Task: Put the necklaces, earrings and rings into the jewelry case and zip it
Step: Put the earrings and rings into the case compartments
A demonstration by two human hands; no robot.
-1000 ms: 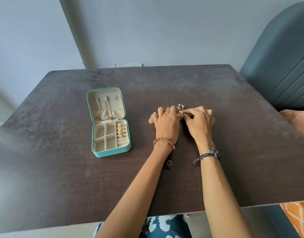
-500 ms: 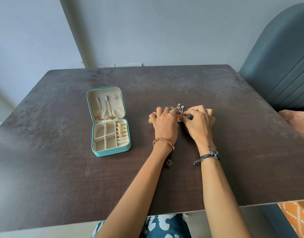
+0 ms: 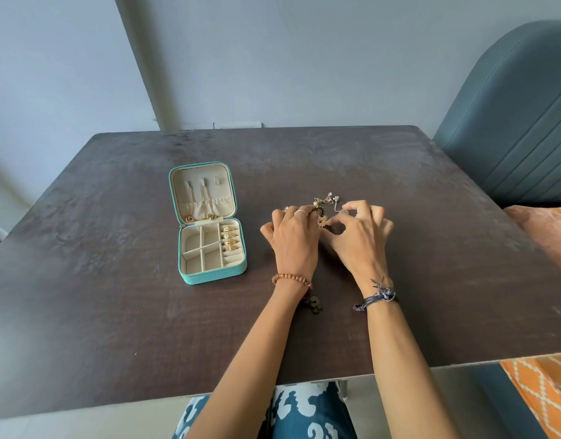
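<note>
earrings [image 3: 324, 206] — hands [image 3: 328, 231] now parted, more exposed

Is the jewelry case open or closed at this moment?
Open. The jewelry case has its lid folded back, showing hung necklaces and gold rings in the slots.

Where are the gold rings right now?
In the head view, the gold rings sit slotted in the ring rolls along the right side of the open teal jewelry case, left of the person's left hand.
</note>
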